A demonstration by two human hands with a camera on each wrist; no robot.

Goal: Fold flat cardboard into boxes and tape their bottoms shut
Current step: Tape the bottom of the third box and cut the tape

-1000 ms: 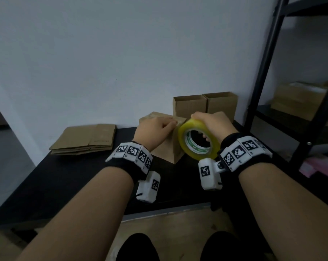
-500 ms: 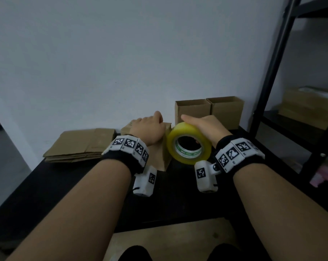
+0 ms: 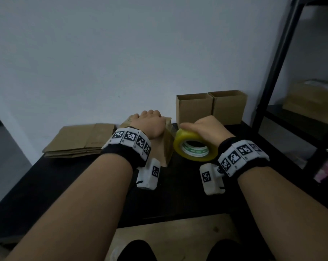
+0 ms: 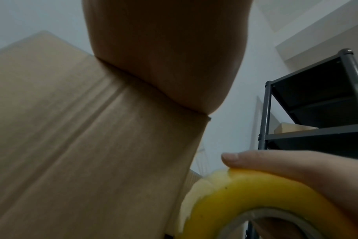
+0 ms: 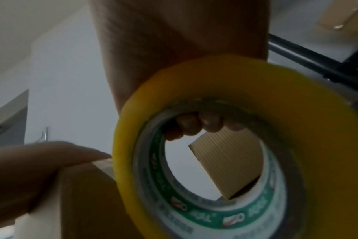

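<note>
A small cardboard box (image 3: 164,147) stands bottom-up on the black table (image 3: 65,185). My left hand (image 3: 152,123) lies flat on its top and presses it down; in the left wrist view the palm (image 4: 165,64) sits on the cardboard (image 4: 82,145). My right hand (image 3: 206,129) grips a yellow tape roll (image 3: 194,146) just right of the box, fingers curled through the core (image 5: 194,126), thumb along the rim (image 4: 255,160). A short clear strip of tape (image 3: 171,129) runs from the roll to the box's top edge.
A stack of flat cardboard (image 3: 78,140) lies at the back left of the table. Two open folded boxes (image 3: 210,108) stand against the wall at the back right. A dark metal shelf rack (image 3: 283,72) with cardboard on it stands to the right.
My left hand slid farther across the box top toward the wall. My right hand drew the tape roll down and nearer, off the box's right edge, pulling tape out.
</note>
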